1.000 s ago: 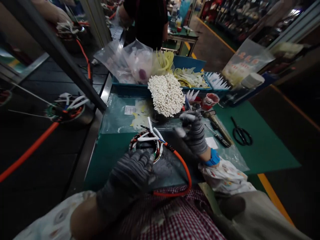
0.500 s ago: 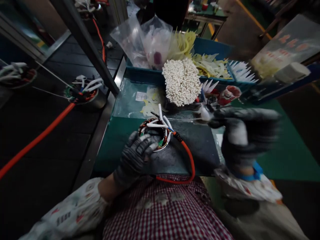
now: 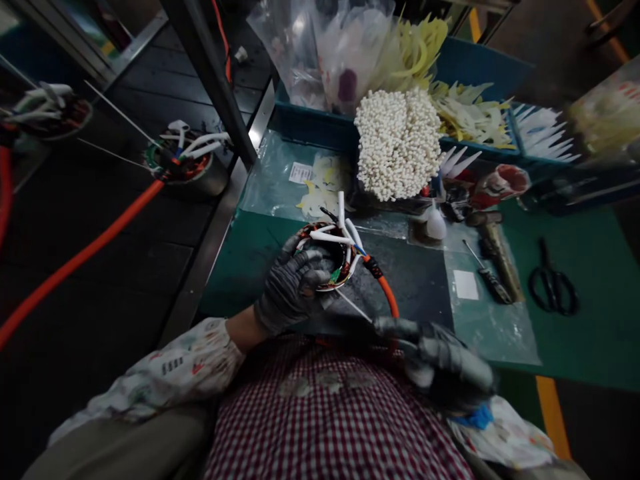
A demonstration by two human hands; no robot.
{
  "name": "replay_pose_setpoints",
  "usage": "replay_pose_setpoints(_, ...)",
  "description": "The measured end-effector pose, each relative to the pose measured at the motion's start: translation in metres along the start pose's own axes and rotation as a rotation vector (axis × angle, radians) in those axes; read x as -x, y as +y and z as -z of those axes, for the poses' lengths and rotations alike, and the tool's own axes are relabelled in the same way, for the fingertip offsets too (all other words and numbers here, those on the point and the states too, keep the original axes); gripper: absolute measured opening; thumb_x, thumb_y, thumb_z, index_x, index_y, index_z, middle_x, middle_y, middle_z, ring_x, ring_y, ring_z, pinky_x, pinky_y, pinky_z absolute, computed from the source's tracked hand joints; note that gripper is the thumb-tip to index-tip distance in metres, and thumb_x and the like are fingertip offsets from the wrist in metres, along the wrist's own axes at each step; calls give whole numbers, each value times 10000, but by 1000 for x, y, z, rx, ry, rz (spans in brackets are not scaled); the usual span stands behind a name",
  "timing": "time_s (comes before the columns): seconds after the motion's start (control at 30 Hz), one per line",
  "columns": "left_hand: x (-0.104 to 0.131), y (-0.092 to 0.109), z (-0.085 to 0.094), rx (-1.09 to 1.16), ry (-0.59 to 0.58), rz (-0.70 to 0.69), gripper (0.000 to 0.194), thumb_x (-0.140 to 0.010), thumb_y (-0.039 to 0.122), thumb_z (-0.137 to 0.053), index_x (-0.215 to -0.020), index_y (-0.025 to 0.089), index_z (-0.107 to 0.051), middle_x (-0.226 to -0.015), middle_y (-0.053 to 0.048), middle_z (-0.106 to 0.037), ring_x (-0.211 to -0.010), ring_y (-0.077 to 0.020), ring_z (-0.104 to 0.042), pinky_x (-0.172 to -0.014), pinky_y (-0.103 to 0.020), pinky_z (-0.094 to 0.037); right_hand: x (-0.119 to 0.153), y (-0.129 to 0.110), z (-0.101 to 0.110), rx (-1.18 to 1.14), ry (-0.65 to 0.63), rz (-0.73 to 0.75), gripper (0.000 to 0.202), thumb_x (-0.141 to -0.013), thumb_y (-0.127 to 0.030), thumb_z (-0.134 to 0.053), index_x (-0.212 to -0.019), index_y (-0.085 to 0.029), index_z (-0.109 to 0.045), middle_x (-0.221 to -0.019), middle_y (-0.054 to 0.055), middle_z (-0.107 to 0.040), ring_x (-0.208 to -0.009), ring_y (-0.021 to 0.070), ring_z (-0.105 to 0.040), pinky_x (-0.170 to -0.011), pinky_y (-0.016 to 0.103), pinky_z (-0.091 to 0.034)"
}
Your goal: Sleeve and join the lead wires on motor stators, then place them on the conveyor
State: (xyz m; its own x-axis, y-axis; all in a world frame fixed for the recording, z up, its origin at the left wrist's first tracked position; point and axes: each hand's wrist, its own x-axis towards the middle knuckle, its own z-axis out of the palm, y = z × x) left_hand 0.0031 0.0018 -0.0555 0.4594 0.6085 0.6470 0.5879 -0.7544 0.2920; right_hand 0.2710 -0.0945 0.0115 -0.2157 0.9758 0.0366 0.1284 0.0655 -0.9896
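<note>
Just in front of my lap on the bench is a motor stator [image 3: 345, 275], a round metal ring with copper windings, white sleeved leads and an orange cable [image 3: 387, 297]. My gloved left hand [image 3: 295, 283] grips its left side, fingers curled over the rim and thumb on the near edge. To the right and lower, my gloved right hand [image 3: 445, 360], blurred, pinches a thin white stick [image 3: 354, 305]. The stick points up and left, its far end by the near rim of the stator; its tip is hard to make out.
Behind the stator stand a bundle of white-tipped sticks [image 3: 397, 143] and a blue bin [image 3: 310, 127]. Rightward lie a small white bottle [image 3: 435, 221], a screwdriver [image 3: 493, 280], a hammer [image 3: 500, 257] and scissors [image 3: 553, 287]. More wired stators [image 3: 187, 167] sit left, beyond a metal post [image 3: 210, 73].
My right hand has come down and left from beside the small white bottle to the near side of the stator. My left hand stays on the stator. The view has shifted.
</note>
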Motion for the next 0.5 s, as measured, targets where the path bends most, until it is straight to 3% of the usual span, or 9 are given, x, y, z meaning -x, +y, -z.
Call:
replay_pose_setpoints(0.07, -1, 1, 0, 21, 22, -18, 141, -980, 380, -709, -1051, 273, -651, -1088, -23, -790, -1085, -247, -780, -1272, -602, -519, 3, 1, 0, -6, -156, -40, 410, -1159, -443, -543, -1299, -219, -857, -535, -10, -683, -354, 128, -555, -371, 236, -487)
replay_pose_setpoints(0.1, -2, 2, 0, 25, 24, -18, 131, -976, 366, -709, -1046, 277, -643, -1056, -13, -790, -1065, -243, -784, -1278, -595, -519, 0, 4, -2, 20, -199, -19, 402, -1159, -439, -548, -1327, -226, -844, -609, 9, -738, -425, 139, -629, -435, 244, -548)
replay_pose_setpoints(0.2, -2, 1, -1, 39, 33, -13, 112, -983, 361, -705, -1044, 287, -647, -1029, 2, -808, -1070, -237, -796, -1310, -562, -496, -25, 19, -17, 284, -88, 113, 288, -1086, -447, -690, -1227, -250, -847, -899, 69, -865, -701, 197, -800, -634, 299, -664)
replay_pose_setpoints(0.27, -2, 0, -2, 60, 54, -13, 114, -1010, 386, -689, -1063, 287, -668, -1063, 3, -837, -1104, -236, -805, -1325, -559, -476, -50, 27, -24, 512, -4, 147, 247, -1059, -449, -725, -1176, -262, -838, -970, 72, -877, -787, 221, -819, -701, 320, -674)
replay_pose_setpoints(0.33, -4, -1, -2, 91, 58, -13, 105, -1031, 383, -690, -1074, 288, -698, -1096, 12, -859, -1139, -234, -812, -1331, -566, -465, -74, 26, -27, 656, -6, 150, 256, -1068, -446, -709, -1201, -267, -835, -1032, 81, -884, -866, 245, -828, -776, 345, -672)
replay_pose_setpoints(0.4, -7, 0, 0, 115, 47, -12, 76, -1024, 347, -723, -1066, 284, -727, -1108, 13, -870, -1156, -234, -818, -1331, -570, -464, -93, 18, -27, 767, -98, 131, 269, -1085, -407, -679, -1226, -242, -838, -1048, 108, -885, -900, 268, -828, -807, 356, -650)
replay_pose_setpoints(0.5, -11, 1, 2, 143, 40, -13, 33, -990, 281, -763, -1012, 274, -740, -1051, 18, -875, -1132, -234, -828, -1336, -575, -450, -111, 4, -27, 909, -245, 76, 244, -1098, -347, -654, -1139, -205, -848, -915, 106, -868, -795, 239, -793, -734, 311, -579)
